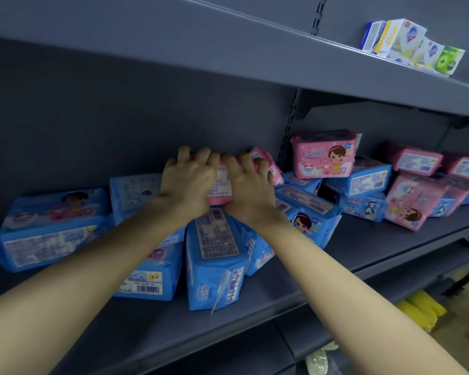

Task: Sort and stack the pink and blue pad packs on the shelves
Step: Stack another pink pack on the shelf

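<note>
Both my hands grip one pink pad pack [220, 188] that sits on top of a heap of blue packs. My left hand [188, 177] curls over its left end and my right hand [251, 181] over its right end. Blue packs lie jumbled below: one at the far left [49, 234], one on end in front [214, 263], one under my left forearm [149, 277]. To the right, a pink pack [322, 155] stands on blue packs [363, 180], with more pink packs [412, 201] mixed in further right.
The grey middle shelf [336, 255] carries all the packs; its front edge runs diagonally. The shelf above [255, 58] holds small soap boxes [414, 44] at the right. Yellow items [420, 312] lie low down at the right, below the lower shelf.
</note>
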A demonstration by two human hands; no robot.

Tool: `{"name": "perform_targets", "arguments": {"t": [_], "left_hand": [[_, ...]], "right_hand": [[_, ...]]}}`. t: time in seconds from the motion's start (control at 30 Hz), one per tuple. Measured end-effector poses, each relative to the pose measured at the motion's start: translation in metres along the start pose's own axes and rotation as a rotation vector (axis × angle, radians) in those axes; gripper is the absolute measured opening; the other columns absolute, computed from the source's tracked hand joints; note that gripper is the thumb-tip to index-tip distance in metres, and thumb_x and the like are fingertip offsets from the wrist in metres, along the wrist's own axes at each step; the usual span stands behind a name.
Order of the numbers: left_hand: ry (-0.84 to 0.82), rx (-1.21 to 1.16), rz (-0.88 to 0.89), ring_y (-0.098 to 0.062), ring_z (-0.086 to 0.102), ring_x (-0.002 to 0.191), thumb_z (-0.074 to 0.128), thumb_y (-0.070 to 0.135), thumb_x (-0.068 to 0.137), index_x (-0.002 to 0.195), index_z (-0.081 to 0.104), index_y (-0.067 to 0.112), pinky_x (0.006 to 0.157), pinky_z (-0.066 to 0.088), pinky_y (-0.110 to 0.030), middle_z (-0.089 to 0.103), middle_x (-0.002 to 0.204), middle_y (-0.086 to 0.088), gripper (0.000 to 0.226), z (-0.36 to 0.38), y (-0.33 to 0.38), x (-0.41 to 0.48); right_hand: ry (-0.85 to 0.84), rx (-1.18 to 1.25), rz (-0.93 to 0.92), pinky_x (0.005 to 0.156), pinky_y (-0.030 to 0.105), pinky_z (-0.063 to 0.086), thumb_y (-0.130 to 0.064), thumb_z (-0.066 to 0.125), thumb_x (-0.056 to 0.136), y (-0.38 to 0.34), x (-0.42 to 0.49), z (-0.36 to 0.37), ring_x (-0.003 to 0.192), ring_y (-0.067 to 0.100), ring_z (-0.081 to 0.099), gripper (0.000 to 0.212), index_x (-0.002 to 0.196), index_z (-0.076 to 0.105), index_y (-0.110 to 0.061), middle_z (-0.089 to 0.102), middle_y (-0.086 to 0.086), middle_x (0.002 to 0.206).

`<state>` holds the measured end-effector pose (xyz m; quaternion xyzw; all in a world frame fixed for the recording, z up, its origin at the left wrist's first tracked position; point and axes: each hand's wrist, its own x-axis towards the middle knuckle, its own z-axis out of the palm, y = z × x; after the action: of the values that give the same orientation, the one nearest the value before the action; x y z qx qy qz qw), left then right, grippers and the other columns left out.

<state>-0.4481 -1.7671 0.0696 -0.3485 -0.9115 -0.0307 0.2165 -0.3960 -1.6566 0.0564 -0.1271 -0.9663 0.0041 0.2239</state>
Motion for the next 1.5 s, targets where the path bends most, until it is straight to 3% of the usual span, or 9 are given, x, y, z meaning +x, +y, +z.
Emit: {"name": "perform_targets", "arguments": {"t": [0.33,0.43,0.53,0.67,0.83,1.0,1.1,1.3,1.5], "left_hand": [[0.153,-0.317,-0.086,-0.033,0.037,0.117,0.079,0.025,0.067,0.134,0.036,0.014,0.079,0.039,-0.037,0.042,0.128,-0.006,0.081,-0.017,-0.007,0.003],[0.203,-0.543,-0.107,-0.033,0.044,0.113,0.083,0.030,0.058,0.127,0.044,0.010,0.087,0.038,-0.037,0.048,0.122,-0.012,0.082,-0.024,-0.008,0.006],[0.240,-0.785,-0.137,-0.026,0.055,0.102,0.078,0.036,0.041,0.114,0.056,0.010,0.091,0.044,-0.036,0.059,0.111,-0.010,0.080,-0.031,-0.003,0.006],[0.177,-1.157,-0.282,-0.016,0.065,0.089,0.073,0.030,0.033,0.105,0.063,0.015,0.079,0.055,-0.034,0.067,0.101,-0.001,0.075,-0.035,0.007,0.002],[0.064,-1.439,-0.406,-0.011,0.064,0.069,0.084,0.016,0.049,0.080,0.060,0.024,0.059,0.055,-0.023,0.067,0.082,0.002,0.041,-0.033,0.012,-0.007],[-0.050,-1.623,-0.513,-0.005,0.063,0.049,0.076,0.017,0.072,0.075,0.059,0.020,0.050,0.055,-0.020,0.066,0.073,0.000,0.018,-0.033,0.016,-0.024],[-0.085,-1.624,-0.544,-0.011,0.065,0.063,0.075,0.024,0.073,0.077,0.058,0.019,0.064,0.057,-0.027,0.066,0.075,-0.001,0.018,-0.033,0.017,-0.030],[-0.098,-1.607,-0.503,-0.013,0.065,0.069,0.070,0.031,0.077,0.079,0.058,0.018,0.065,0.055,-0.027,0.067,0.076,-0.001,0.018,-0.036,0.017,-0.036],[0.013,-1.653,-0.439,-0.012,0.064,0.075,0.070,0.036,0.077,0.085,0.056,0.023,0.076,0.055,-0.033,0.066,0.081,0.003,0.021,-0.038,0.019,-0.037]], "right_hand": [[0.183,0.469,0.122,0.115,0.042,0.014,-0.009,0.070,0.074,0.035,-0.001,-0.003,0.141,0.030,0.013,0.098,0.148,0.005,-0.008,0.015,0.015,0.153],[0.148,0.681,0.217,0.112,0.045,0.027,-0.011,0.074,0.072,0.038,-0.001,0.004,0.138,0.026,0.027,0.100,0.148,0.008,-0.014,0.028,0.011,0.149],[0.106,0.941,0.282,0.098,0.039,0.045,-0.012,0.073,0.073,0.034,-0.008,0.001,0.114,0.018,0.052,0.078,0.138,0.028,-0.019,0.052,-0.001,0.125],[-0.020,1.247,0.326,0.070,0.018,0.043,-0.011,0.064,0.085,0.031,-0.019,-0.010,0.099,0.010,0.054,0.045,0.126,0.046,-0.018,0.059,-0.004,0.110],[-0.119,1.492,0.451,0.069,0.034,0.048,-0.016,0.055,0.092,0.026,-0.034,-0.010,0.079,0.014,0.056,0.005,0.094,0.056,-0.021,0.060,-0.005,0.085],[-0.112,1.777,0.490,0.091,0.043,0.047,-0.021,0.053,0.093,0.023,-0.047,-0.012,0.088,0.019,0.063,0.012,0.104,0.054,-0.024,0.066,-0.001,0.096],[-0.121,1.837,0.472,0.084,0.038,0.049,-0.020,0.053,0.091,0.023,-0.054,-0.012,0.087,0.017,0.063,0.016,0.106,0.054,-0.025,0.066,-0.001,0.094],[-0.173,1.926,0.482,0.070,0.034,0.052,-0.024,0.066,0.067,0.025,-0.062,-0.014,0.088,0.019,0.063,0.052,0.117,0.051,-0.022,0.066,0.000,0.095],[-0.148,2.049,0.449,0.066,0.038,0.058,-0.011,0.064,0.061,0.024,-0.070,-0.017,0.083,0.022,0.065,0.052,0.111,0.052,-0.016,0.066,0.004,0.092]]}}
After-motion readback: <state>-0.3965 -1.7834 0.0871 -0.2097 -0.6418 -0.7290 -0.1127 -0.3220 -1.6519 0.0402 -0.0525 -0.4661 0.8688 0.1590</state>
